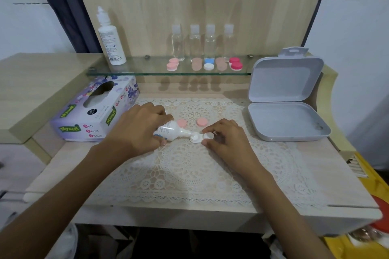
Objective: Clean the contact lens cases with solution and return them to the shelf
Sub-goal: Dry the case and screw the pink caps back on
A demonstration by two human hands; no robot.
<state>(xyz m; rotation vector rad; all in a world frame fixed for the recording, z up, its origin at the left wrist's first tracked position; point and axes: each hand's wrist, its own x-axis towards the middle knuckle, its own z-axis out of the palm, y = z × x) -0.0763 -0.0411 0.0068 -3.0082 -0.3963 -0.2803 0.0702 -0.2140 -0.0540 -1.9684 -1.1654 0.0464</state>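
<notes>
Lace mat: one cream, round-patterned lace mat (189, 170) lies on the pale wooden desk (341, 174), lower centre of the frame.
Left hand: the left hand (139, 126), left of centre, has its fingers wrapped round one small white squeeze bottle (171, 130). The bottle is tipped sideways, with its nozzle at the left well of the case.
Right hand: the right hand (225, 134), just right of centre, pinches one white twin-well lens case (201, 137) between thumb and fingertips. The case rests on the mat.
Loose caps: two pink round caps (182, 123) (202, 121) lie on the mat just behind the case, side by side and apart.
Tissue box: one lilac flowered cardboard tissue box (94, 111) sits at middle left.
Storage box: one grey plastic hinged box (288, 120) stands open at middle right.
Shelf: one glass shelf (147, 69) runs across the upper centre.
Cases on the shelf: five in a row, namely a pale pink case (172, 64), a beige case (196, 64), a blue-and-white case (208, 63), a second beige case (221, 64) and a magenta case (236, 63).
Clear bottles: four clear plastic bottles (177, 42) (194, 42) (210, 42) (228, 40) stand upright behind the cases.
Tall bottle: one tall white solution bottle (110, 42) stands at the shelf's left end.
</notes>
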